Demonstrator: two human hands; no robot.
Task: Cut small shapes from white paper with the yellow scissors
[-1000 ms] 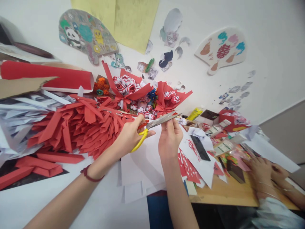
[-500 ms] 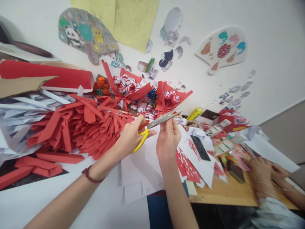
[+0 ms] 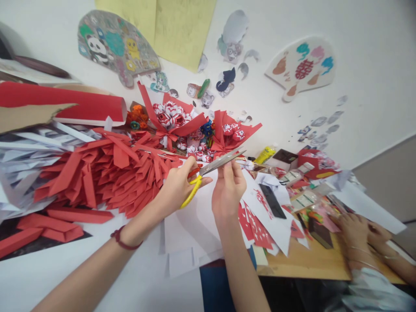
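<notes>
My left hand (image 3: 177, 182), with a dark red band at its wrist, is closed on a pair of scissors (image 3: 218, 164) with a yellow handle. The blades point right and lie nearly together. At the blade tips, my right hand (image 3: 229, 188) has its fingertips pinched, close behind the metal. Whatever they hold is too small or hidden to make out. White paper sheets (image 3: 191, 229) lie beneath both hands. To the left of the scissors spreads a large heap of folded red paper strips (image 3: 130, 182).
Folded white strips (image 3: 29, 160) and a red paper roll (image 3: 91, 108) lie left. Red-wrapped paper bouquets (image 3: 172, 115) stand along the wall. A black phone (image 3: 272, 200) rests on papers at right. Beyond it, another person's hands (image 3: 354, 232) rest at the wooden table (image 3: 305, 264).
The scissor blades have drawn closer together. Both hands have stayed almost in place, and the view has shifted very slightly.
</notes>
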